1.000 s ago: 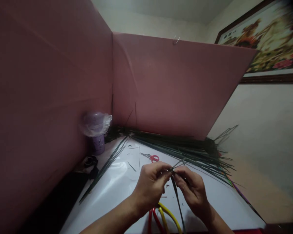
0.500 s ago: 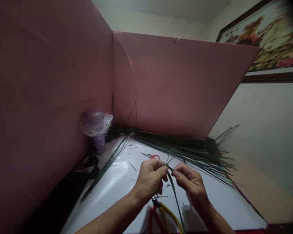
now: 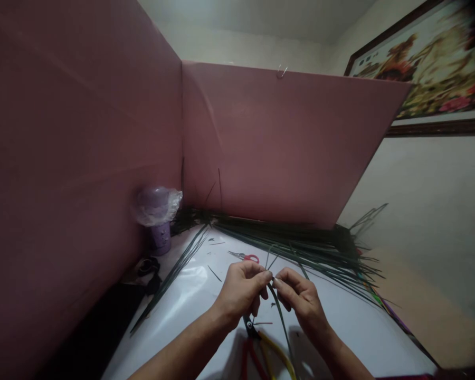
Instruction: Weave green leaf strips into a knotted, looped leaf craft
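Over the white tabletop, my left hand [image 3: 245, 287] pinches a green grass-like strip [image 3: 279, 306] between thumb and forefinger. One length of the strip hangs down toward the near edge, and thin ends rise above the fingers. My right hand [image 3: 298, 295] is closed close beside it, thumb and forefinger pinched on the same strip near the left fingertips. The exact spot under the fingertips is hidden. Below the hands lie pliers [image 3: 250, 327] with red and yellow handles. Small scissors [image 3: 247, 257] with red handles rest just beyond my left hand.
Long green strips [image 3: 285, 237] are heaped along the back of the white table [image 3: 182, 327], with another bunch [image 3: 174, 274] down the left side. A purple cup [image 3: 161, 237] with clear plastic over it stands at the back left. Pink panels [image 3: 277, 142] enclose the left and back.
My right hand has moved left, and its fingertips are now nearly against those of my left hand. The left hand keeps its pinch. The camera view has shifted slightly.
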### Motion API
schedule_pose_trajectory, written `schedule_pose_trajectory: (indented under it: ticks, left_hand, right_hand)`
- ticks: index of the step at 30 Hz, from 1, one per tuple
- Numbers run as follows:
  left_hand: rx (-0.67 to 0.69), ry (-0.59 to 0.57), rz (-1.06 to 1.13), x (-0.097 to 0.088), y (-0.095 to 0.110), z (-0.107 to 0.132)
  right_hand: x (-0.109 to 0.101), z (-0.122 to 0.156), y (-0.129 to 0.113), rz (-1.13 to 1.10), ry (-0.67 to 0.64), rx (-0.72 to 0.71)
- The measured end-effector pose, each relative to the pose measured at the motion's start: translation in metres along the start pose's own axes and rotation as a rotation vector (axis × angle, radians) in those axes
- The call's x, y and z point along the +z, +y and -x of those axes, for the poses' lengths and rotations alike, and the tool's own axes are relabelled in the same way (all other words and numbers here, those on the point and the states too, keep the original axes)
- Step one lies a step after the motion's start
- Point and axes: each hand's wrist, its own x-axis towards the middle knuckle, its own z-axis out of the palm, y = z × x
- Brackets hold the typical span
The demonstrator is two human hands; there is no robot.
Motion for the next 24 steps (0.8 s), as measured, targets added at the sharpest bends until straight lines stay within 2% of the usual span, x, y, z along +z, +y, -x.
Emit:
schedule_pose_trajectory:
  ticks: [6,10,12,15,17,18,21,24]
  left_hand:
    - [0.058,0.155,-0.033,0.006,-0.005,-0.002]
    - [0.036,0.159,0.005,0.003,-0.007,-0.005]
    - [0.033,0.151,0.037,0.0,-0.007,-0.007]
    - [0.051,0.171,0.064,-0.004,-0.007,-0.008]
    - [0.064,0.18,0.066,-0.004,-0.008,-0.009]
    - [0.072,0.182,0.063,-0.004,-0.008,-0.009]
    - [0.1,0.187,0.047,-0.004,-0.009,-0.009]
    - [0.114,0.172,0.037,-0.004,-0.01,-0.01]
  right_hand:
    - [0.001,0.002,0.001,-0.013,-0.026,0.026]
    - [0.002,0.0,0.005,0.089,-0.014,-0.003]
    - [0.001,-0.001,0.005,0.264,0.053,-0.179]
    - [0.0,0.002,0.001,0.572,0.25,-0.622]
    - [0.001,0.005,-0.001,0.707,0.313,-0.798]
    - [0.001,0.007,-0.002,0.753,0.298,-0.816]
    - [0.007,0.009,0.0,0.845,0.177,-0.694]
    - [0.012,0.009,0.003,0.765,0.119,-0.551]
